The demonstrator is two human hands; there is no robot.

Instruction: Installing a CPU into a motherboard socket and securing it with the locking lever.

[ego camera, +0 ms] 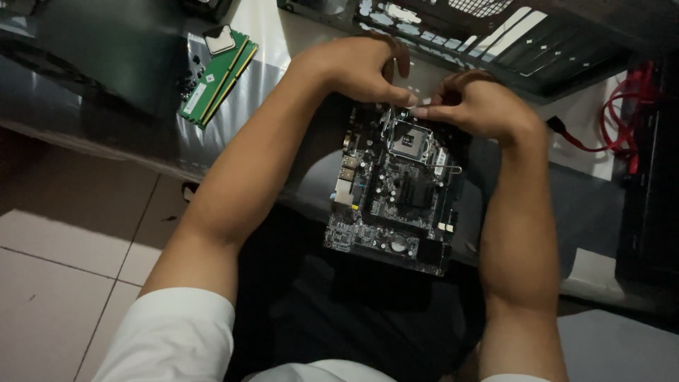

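A: Position of the motherboard?

B: It overhangs the near edge of the surface; far end on the surface, near end above the person's lap. CPU socket sits at the board's far end, its metal frame visible.

A: Hands?

B: Both at the board's far end, over the socket. Left hand: fingers curled, thumb pointing right, tip just at the socket's far edge. Right hand: fingers curled inward, fingertip meeting the left thumb. Each grip is clenched, pinched around something small at the socket rim, possibly the retention lever; dim light, cannot confirm what is held.

A: Surroundings?

B: Two green memory sticks lie stacked near the far left corner of the surface, a processor chip resting on their far end. An open computer case lies along the far edge. Red cables lie at the right side, well apart from the board.
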